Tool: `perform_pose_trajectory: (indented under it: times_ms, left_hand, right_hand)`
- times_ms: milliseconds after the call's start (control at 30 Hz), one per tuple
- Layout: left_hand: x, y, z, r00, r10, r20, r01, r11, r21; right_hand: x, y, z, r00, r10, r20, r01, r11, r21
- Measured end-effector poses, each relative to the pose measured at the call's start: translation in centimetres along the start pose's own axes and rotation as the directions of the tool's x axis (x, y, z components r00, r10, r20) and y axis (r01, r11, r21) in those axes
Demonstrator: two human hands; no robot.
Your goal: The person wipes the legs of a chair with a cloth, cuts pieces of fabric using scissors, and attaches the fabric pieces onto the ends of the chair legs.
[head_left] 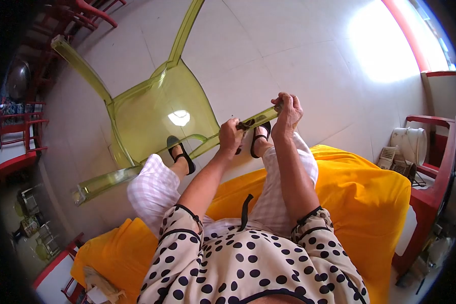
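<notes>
A translucent yellow-green plastic chair [187, 93] lies tipped over on the floor in front of my knees, its legs pointing different ways. My left hand [231, 136] is closed around one of its legs, partway along. At the end of the same leg, my right hand [288, 114] is closed, its fingers pressed at the tip. Whether a small piece is pinched there cannot be made out. Between the two hands the leg shows dark patches. Another leg [106, 185] reaches down to the left, past my knee.
I sit on a seat covered with orange-yellow cloth [359, 187]. Red wooden chairs [23, 124] stand along the left. At the right, a red armchair [430, 197] holds a white bucket [409, 144] and a small basket [387, 157]. Pale tiled floor [309, 55] spreads ahead.
</notes>
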State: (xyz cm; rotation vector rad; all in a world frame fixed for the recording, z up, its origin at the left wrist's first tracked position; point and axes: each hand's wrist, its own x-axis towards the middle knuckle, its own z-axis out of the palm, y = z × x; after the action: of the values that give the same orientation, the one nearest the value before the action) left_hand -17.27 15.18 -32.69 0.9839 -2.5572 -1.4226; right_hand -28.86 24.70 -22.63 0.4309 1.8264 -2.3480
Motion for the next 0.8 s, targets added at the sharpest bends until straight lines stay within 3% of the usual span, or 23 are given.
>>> perform_pose_trajectory:
  times_ms: [67, 200, 267, 367, 433, 500, 600, 633, 800]
  left_hand:
    - [-0.2, -3.7, 1.1, 0.994, -0.108, -0.001, 0.108, 0.994, -0.032]
    - [-0.1, -5.6, 0.9, 0.973, -0.231, 0.017, 0.227, 0.965, 0.128]
    - [-1.6, -3.2, -1.3, 0.954, -0.300, 0.013, 0.299, 0.952, 0.061]
    - [-3.6, -7.1, -1.1, 0.942, -0.334, 0.033, 0.336, 0.934, -0.120]
    - [-5.5, -6.9, -2.6, 0.887, -0.453, 0.087, 0.439, 0.773, -0.458]
    - [-6.4, -6.7, -4.1, 0.852, -0.490, 0.185, 0.457, 0.523, -0.720]
    - [-8.4, -5.5, -7.1, 0.792, -0.541, 0.282, 0.481, 0.269, -0.835]
    - [-9.3, -4.2, -8.3, 0.794, -0.544, 0.272, 0.480, 0.284, -0.830]
    - [-12.5, -2.2, -11.3, 0.843, -0.343, 0.413, 0.444, 0.013, -0.896]
  right_hand:
    - [-0.1, 0.3, -0.1, 0.999, -0.034, 0.017, 0.034, 0.999, 0.000]
    - [0.1, 0.5, -0.1, 0.997, -0.064, 0.035, 0.065, 0.998, -0.017]
    - [0.0, 0.3, 0.0, 0.997, -0.070, 0.031, 0.070, 0.997, -0.008]
    - [-0.1, 0.2, 0.2, 0.997, -0.071, 0.038, 0.071, 0.997, 0.020]
    - [-0.2, 0.4, 0.1, 0.996, -0.073, 0.045, 0.072, 0.997, 0.023]
    - [-0.1, 0.4, 0.0, 0.995, -0.086, 0.056, 0.086, 0.996, 0.006]
    - [-0.4, 0.2, -0.4, 0.990, -0.101, 0.100, 0.104, 0.994, -0.021]
    - [-0.4, 0.2, -0.6, 0.987, -0.097, 0.129, 0.105, 0.993, -0.058]
    - [-0.7, -0.2, -2.1, 0.971, -0.061, 0.232, 0.042, 0.995, 0.089]
